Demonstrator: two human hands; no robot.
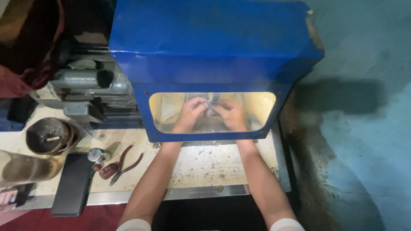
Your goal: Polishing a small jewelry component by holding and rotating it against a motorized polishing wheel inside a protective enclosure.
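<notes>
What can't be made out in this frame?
- Small shiny piece between left hand and right hand: head view, blurred behind the blue hood's yellowed window, kind unclear.
- Machine's working part: hidden by that hood.
- Grey motor: partly covered by dark cloth.
- Pliers' tips: too small.

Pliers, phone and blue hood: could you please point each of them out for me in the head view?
Pliers (125, 162): head view, on the crossing of the red handles.
Phone (72, 185): head view, middle of its black face.
Blue hood (205, 60): head view, on its sloped front panel.
</notes>
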